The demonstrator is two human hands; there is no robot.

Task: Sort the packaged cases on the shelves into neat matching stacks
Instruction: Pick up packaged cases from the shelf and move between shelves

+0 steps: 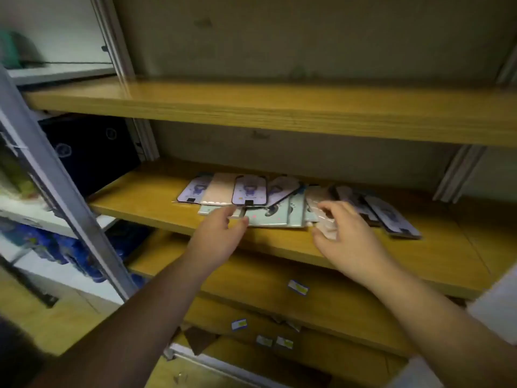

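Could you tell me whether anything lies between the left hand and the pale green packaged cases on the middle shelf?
Nothing visible does: the left hand already touches the pale green packaged cases at the wooden middle shelf's front edge.

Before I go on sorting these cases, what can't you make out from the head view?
- Prints on the cases: blurred, too small to match.
- Mint cases: partly covered by the left hand and the cases above.
- Right hand: motion blur; what its fingers pinch is unclear.
- Labels below: unreadable.
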